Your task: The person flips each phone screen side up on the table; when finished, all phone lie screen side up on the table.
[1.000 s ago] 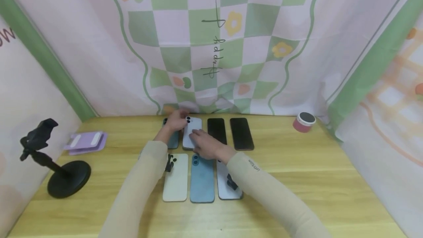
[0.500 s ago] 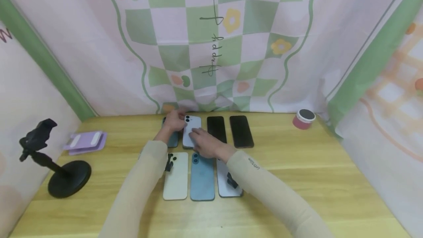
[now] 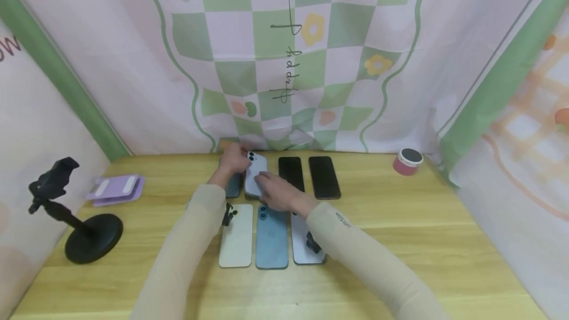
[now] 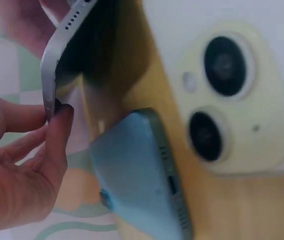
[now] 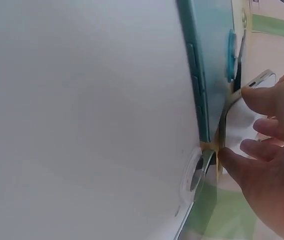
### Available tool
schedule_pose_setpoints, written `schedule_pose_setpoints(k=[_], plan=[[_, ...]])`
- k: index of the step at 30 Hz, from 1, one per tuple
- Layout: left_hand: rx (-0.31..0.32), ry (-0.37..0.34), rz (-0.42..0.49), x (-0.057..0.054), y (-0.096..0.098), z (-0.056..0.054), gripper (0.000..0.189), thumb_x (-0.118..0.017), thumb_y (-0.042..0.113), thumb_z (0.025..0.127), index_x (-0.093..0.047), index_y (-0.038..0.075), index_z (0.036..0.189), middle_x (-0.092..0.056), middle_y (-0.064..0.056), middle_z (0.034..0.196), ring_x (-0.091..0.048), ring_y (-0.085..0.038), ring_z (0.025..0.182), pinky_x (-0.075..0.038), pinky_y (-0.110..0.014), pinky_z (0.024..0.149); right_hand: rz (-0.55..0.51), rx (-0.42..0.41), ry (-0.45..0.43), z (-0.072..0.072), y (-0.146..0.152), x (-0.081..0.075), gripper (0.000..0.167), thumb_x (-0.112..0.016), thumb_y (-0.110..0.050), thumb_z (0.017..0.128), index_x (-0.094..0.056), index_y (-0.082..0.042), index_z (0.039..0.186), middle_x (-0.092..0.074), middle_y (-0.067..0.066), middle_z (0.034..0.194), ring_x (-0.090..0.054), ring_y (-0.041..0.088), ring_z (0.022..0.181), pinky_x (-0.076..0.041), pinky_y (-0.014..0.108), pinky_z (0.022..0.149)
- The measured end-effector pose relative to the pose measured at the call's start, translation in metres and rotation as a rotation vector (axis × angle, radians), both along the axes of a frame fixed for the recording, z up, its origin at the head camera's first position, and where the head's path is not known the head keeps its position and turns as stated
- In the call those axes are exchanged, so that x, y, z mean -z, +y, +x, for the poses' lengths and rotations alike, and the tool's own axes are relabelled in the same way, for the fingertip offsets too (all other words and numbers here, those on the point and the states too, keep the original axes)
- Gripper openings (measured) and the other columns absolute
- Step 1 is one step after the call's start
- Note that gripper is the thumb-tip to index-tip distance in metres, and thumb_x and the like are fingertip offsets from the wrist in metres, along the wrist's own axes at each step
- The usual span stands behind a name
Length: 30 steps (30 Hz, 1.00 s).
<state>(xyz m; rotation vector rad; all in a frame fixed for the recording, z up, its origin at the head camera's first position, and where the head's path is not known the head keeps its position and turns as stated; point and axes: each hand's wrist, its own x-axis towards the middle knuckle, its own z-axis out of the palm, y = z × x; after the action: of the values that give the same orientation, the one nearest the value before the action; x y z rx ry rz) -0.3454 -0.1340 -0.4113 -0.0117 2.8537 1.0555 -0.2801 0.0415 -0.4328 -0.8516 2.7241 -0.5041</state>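
Observation:
Both hands hold a pale lavender smartphone (image 3: 258,164) in the back row, camera side up and tilted off the table. At its far left corner my left hand (image 3: 234,159) pinches the edge between thumb and fingers; the left wrist view shows the phone's silver edge (image 4: 48,80) in that pinch. My right hand (image 3: 281,191) grips the near right part, thumb and fingers at the edges in the right wrist view. A dark blue phone (image 3: 233,187) lies partly hidden beneath my left hand. Nearest in front are a white phone (image 3: 236,241) and a light blue phone (image 3: 272,242).
Two phones with black screens up, one black phone (image 3: 291,169) and another black phone (image 3: 324,178), lie to the right. Another pale phone (image 3: 306,255) is under my right forearm. A black stand (image 3: 93,238) and purple holder (image 3: 116,189) stand left; a pink jar (image 3: 408,162) stands right.
The lavender phone, flat on the table earlier, has been tilted up and shifted slightly left and away. My left hand has closed on its edge; the right has stayed on its near right side.

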Motion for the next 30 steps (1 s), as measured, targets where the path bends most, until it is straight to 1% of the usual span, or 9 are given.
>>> schedule_pose_setpoints(k=[4, 6, 10, 12, 13, 15, 21, 25, 30], plan=[[-0.009, 0.037, -0.090, -0.010, 0.003, -0.003, 0.048, -0.058, 0.007, 0.081, -0.066, -0.002, 0.127, -0.071, -0.021, 0.117, -0.066, -0.037, 0.107, -0.057, -0.044, 0.095, -0.151, 0.044, -0.065, -0.002, 0.006, -0.001, 0.059, -0.063, -0.016, 0.101, -0.044, -0.003, 0.155, -0.053, 0.020, 0.155, -0.055, 0.033, 0.141, -0.047, 0.047, 0.119], [-0.007, 0.061, -0.136, -0.004, 0.000, -0.015, 0.030, -0.058, 0.012, 0.080, -0.071, 0.001, 0.105, -0.071, -0.015, 0.100, -0.064, -0.032, 0.094, -0.056, -0.040, 0.085, -0.244, 0.086, -0.117, -0.002, 0.008, -0.003, 0.057, -0.063, -0.016, 0.101, -0.046, -0.004, 0.154, -0.057, 0.019, 0.151, -0.059, 0.034, 0.136, -0.050, 0.048, 0.115], [-0.019, 0.046, -0.286, -0.013, 0.009, -0.017, 0.009, -0.060, 0.018, 0.082, -0.060, 0.009, 0.079, -0.066, -0.008, 0.086, -0.061, -0.028, 0.084, -0.054, -0.042, 0.082, -0.404, 0.183, -0.227, -0.001, 0.010, -0.006, 0.054, -0.060, -0.016, 0.103, -0.047, -0.008, 0.154, -0.054, 0.018, 0.156, -0.060, 0.036, 0.137, -0.054, 0.049, 0.111], [-0.015, 0.033, -0.365, -0.017, 0.015, -0.017, 0.011, -0.061, 0.021, 0.084, -0.059, 0.012, 0.079, -0.068, -0.007, 0.090, -0.064, -0.028, 0.088, -0.055, -0.047, 0.092, -0.494, 0.245, -0.291, 0.000, 0.010, -0.007, 0.052, -0.060, -0.014, 0.103, -0.048, -0.008, 0.153, -0.055, 0.018, 0.155, -0.063, 0.036, 0.133, -0.058, 0.047, 0.105], [-0.021, 0.013, -0.406, -0.030, 0.023, -0.007, 0.010, -0.062, 0.020, 0.085, -0.062, 0.010, 0.085, -0.071, -0.010, 0.099, -0.067, -0.031, 0.095, -0.053, -0.054, 0.100, -0.536, 0.282, -0.327, 0.000, 0.009, -0.007, 0.052, -0.060, -0.014, 0.102, -0.048, -0.008, 0.153, -0.056, 0.018, 0.153, -0.065, 0.035, 0.129, -0.060, 0.044, 0.103], [-0.010, 0.029, -0.443, -0.025, 0.025, -0.012, 0.015, -0.065, 0.026, 0.085, -0.065, 0.013, 0.091, -0.072, -0.008, 0.104, -0.067, -0.030, 0.098, -0.050, -0.058, 0.105, -0.641, 0.355, -0.416, 0.000, 0.008, -0.009, 0.052, -0.060, -0.013, 0.102, -0.049, -0.007, 0.152, -0.058, 0.019, 0.150, -0.069, 0.034, 0.123, -0.062, 0.041, 0.098], [0.042, 0.083, -0.312, -0.018, 0.031, -0.011, 0.026, -0.066, 0.020, 0.085, -0.070, 0.008, 0.108, -0.072, -0.011, 0.109, -0.066, -0.030, 0.096, -0.056, -0.048, 0.091, -0.854, 0.495, -0.588, 0.000, 0.003, -0.013, 0.051, -0.059, -0.012, 0.103, -0.047, -0.004, 0.152, -0.062, 0.023, 0.141, -0.072, 0.034, 0.116, -0.063, 0.037, 0.096], [0.054, 0.107, -0.232, -0.019, 0.034, -0.005, 0.036, -0.064, 0.012, 0.083, -0.071, 0.005, 0.118, -0.071, -0.014, 0.112, -0.066, -0.032, 0.099, -0.056, -0.046, 0.089, -0.898, 0.532, -0.564, 0.002, -0.001, -0.013, 0.050, -0.060, -0.007, 0.101, -0.050, -0.001, 0.149, -0.064, 0.025, 0.136, -0.072, 0.035, 0.115, -0.064, 0.035, 0.092], [0.066, 0.132, -0.180, -0.015, 0.037, -0.003, 0.034, -0.062, 0.007, 0.081, -0.072, 0.005, 0.113, -0.073, -0.012, 0.100, -0.067, -0.029, 0.088, -0.057, -0.043, 0.081, -0.871, 0.586, -0.472, 0.004, -0.006, -0.012, 0.044, -0.066, -0.002, 0.097, -0.059, 0.002, 0.140, -0.066, 0.025, 0.135, -0.074, 0.035, 0.110, -0.065, 0.035, 0.087]])
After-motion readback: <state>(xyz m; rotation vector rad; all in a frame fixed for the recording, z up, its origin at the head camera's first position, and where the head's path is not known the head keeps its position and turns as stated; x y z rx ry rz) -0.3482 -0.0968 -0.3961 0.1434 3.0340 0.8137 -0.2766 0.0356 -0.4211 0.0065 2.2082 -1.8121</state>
